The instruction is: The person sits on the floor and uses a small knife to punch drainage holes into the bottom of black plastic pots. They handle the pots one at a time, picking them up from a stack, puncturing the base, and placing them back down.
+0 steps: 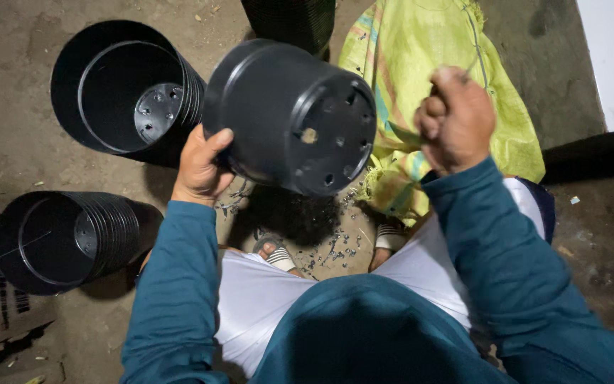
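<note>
left hand grips black pot; right hand fisted

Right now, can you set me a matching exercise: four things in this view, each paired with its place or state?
Things:
1. black pot
2. right hand
3. yellow sack
4. pot stack

Places or states:
A. lies on its side at lower left
B. fisted around a thin tool, above the sack
C. spread on the ground at upper right
D. held by its rim in the left hand, holed bottom facing the camera

Pairs: 1-D, 2-B, 3-C, 4-A
</note>
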